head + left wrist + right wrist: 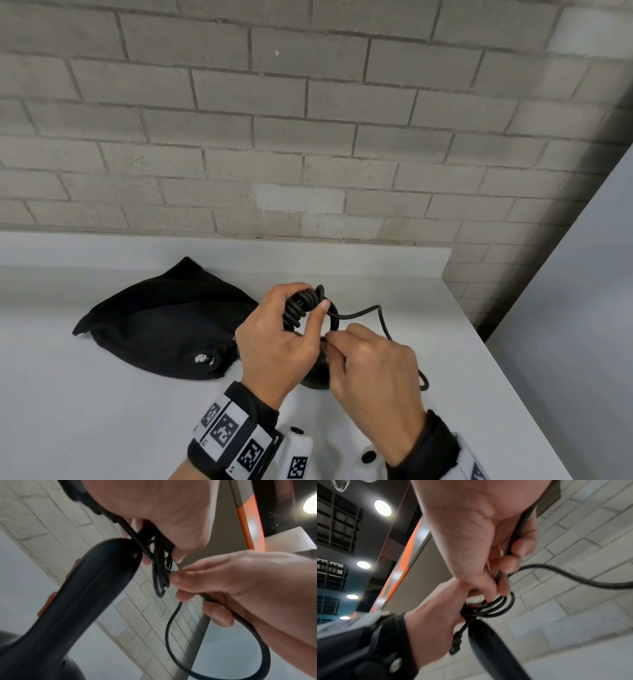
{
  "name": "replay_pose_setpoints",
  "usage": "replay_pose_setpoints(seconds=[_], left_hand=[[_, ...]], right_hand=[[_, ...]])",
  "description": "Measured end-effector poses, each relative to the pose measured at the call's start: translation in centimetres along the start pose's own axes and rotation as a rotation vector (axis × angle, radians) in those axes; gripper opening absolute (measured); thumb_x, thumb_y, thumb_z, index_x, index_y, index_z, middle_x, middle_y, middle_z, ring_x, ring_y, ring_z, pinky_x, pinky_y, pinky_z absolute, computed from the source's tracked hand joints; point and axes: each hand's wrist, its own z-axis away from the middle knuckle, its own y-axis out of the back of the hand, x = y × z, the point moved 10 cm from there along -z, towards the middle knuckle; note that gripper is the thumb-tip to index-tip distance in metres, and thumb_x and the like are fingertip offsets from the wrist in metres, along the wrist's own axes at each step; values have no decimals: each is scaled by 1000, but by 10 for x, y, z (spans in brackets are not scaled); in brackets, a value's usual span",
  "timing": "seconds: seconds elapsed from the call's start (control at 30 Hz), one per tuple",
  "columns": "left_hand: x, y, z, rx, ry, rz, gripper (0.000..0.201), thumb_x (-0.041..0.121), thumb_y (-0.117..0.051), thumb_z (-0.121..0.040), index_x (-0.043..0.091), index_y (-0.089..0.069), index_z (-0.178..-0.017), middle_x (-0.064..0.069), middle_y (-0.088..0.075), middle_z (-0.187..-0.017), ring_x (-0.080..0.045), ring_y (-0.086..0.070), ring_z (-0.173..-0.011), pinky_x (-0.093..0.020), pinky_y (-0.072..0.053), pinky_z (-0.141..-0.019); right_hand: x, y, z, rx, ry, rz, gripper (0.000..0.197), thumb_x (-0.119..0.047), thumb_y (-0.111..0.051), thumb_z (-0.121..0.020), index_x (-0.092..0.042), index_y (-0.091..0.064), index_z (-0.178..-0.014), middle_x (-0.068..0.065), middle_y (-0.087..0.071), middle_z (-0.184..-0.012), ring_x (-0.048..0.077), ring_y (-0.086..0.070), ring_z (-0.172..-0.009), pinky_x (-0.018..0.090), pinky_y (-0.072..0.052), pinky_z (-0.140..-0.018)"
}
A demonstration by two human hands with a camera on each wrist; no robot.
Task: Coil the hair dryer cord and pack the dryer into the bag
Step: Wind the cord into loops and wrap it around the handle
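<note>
My left hand (310, 296) grips a bundle of black cord loops (301, 310) just above the white counter. My right hand (334, 341) pinches the cord right beside that coil. From there the loose cord (363, 312) arcs to the right and drops behind my right hand. The black hair dryer (96, 588), with orange buttons on its handle, hangs just under the coil (160, 574). In the head view my hands hide nearly all of it. The black drawstring bag (164, 325) lies slumped to the left of my hands, its mouth facing me.
The white counter (102, 394) ends at a brick wall (308, 137) behind and at an edge on the right. A loop of cord (424, 380) lies near that right edge.
</note>
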Motion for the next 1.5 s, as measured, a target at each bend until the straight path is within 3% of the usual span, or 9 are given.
replay_pose_setpoints(seconds=[0.13,0.27,0.43,0.67,0.77,0.9,1.13,1.3,1.5], left_hand=[[-16,10,-6,20,99,31,34,52,-66,-81,24,-66,-100,19,-69,-81,-1,-68,-75,-35,-59,-66],[-12,9,-3,20,116,20,32,53,-66,-81,27,-64,-100,20,-69,-78,0,-68,-72,-34,-58,-64],[-5,-2,-3,-93,122,-98,27,55,-65,-81,35,-61,-98,22,-66,-74,0,-65,-70,-31,-56,-62],[-4,-20,0,-238,186,-82,30,57,-58,-76,35,-61,-97,22,-67,-78,-1,-64,-68,-37,-56,-65],[-10,-13,0,-202,217,-37,23,50,-71,-81,35,-62,-96,23,-66,-83,-1,-66,-67,-38,-57,-67],[-22,1,1,-128,264,43,24,50,-73,-81,33,-64,-95,21,-69,-86,-3,-68,-79,-39,-58,-74],[-25,4,6,-56,295,177,18,29,-77,-83,23,-66,-96,10,-72,-83,-9,-70,-80,-33,-58,-77],[-25,2,5,-60,300,265,18,23,-76,-83,17,-66,-96,0,-73,-82,-15,-71,-81,-30,-58,-75],[-22,0,1,-71,312,407,16,1,-72,-85,0,-65,-99,-8,-71,-93,-3,-68,-72,-7,-49,-56]], right_hand=[[15,17,-4,-8,9,-1,17,-18,-81,-70,-28,-67,-68,-8,-59,-63,15,-56,-49,25,-39,-38],[9,27,-1,3,24,97,24,-9,-82,-61,-26,-65,-63,-7,-57,-60,18,-51,-47,22,-29,-40],[-19,46,-14,8,390,230,30,-9,-38,-68,-23,-62,-58,-6,-57,-59,20,-49,-47,25,-28,-48],[-43,33,-40,-364,770,438,21,-4,-65,-75,-19,-63,-61,-3,-58,-59,22,-51,-54,30,-41,-51],[-35,33,-46,-375,721,469,18,-5,-61,-76,-20,-64,-67,-3,-58,-64,22,-53,-56,30,-36,-49],[-5,70,-49,-107,522,331,24,1,-69,-64,-22,-64,-67,-6,-58,-64,22,-55,-51,24,-29,-41],[45,109,-5,275,179,30,8,-13,-72,-85,-20,-71,-79,-8,-66,-76,17,-53,-47,25,-40,-37],[95,59,27,100,141,-378,5,-25,-69,-84,-27,-69,-80,-20,-64,-81,2,-59,-66,25,-47,-60],[109,-18,59,-242,273,-252,1,-37,-67,-84,-38,-68,-85,-27,-64,-82,-6,-52,-85,19,-38,-86]])
